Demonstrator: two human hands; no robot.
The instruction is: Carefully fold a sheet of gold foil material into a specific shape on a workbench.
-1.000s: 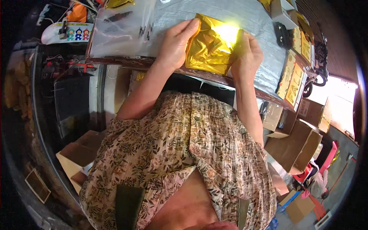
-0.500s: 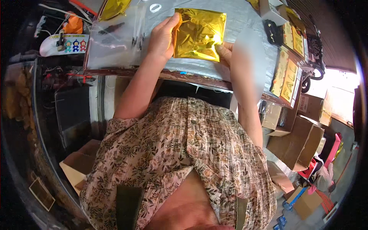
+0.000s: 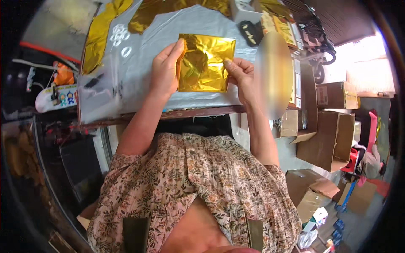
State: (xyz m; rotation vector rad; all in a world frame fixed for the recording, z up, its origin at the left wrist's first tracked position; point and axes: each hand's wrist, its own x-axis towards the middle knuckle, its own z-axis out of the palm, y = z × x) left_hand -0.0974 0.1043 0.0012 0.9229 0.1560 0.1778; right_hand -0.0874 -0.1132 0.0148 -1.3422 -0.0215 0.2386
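Observation:
Between my two hands is a flat, folded square of shiny gold foil (image 3: 204, 63), held up above the table. My left hand (image 3: 166, 69) grips its left edge, the thumb lying along the upper left corner. My right hand (image 3: 241, 76) pinches the right edge between thumb and curled fingers. Creases run across the foil's face; its back and what it may contain are hidden. Below it spreads the silver-grey covered table (image 3: 145, 40). Left of my left hand lie a loose white ring (image 3: 125, 52) and a pile of white rings (image 3: 119, 33).
Long gold foil pieces (image 3: 96, 40) lie along the table's left and far sides. Clear plastic (image 3: 99, 90) covers the left front. A black object (image 3: 250, 33) and a white box (image 3: 246, 12) stand far right. Cardboard boxes (image 3: 322, 139) fill the floor at right.
The view has shifted, showing more of the table's far side, with the ring pile and far foil. Both hands still hold the foil square, which now sits lower and slightly left in view.

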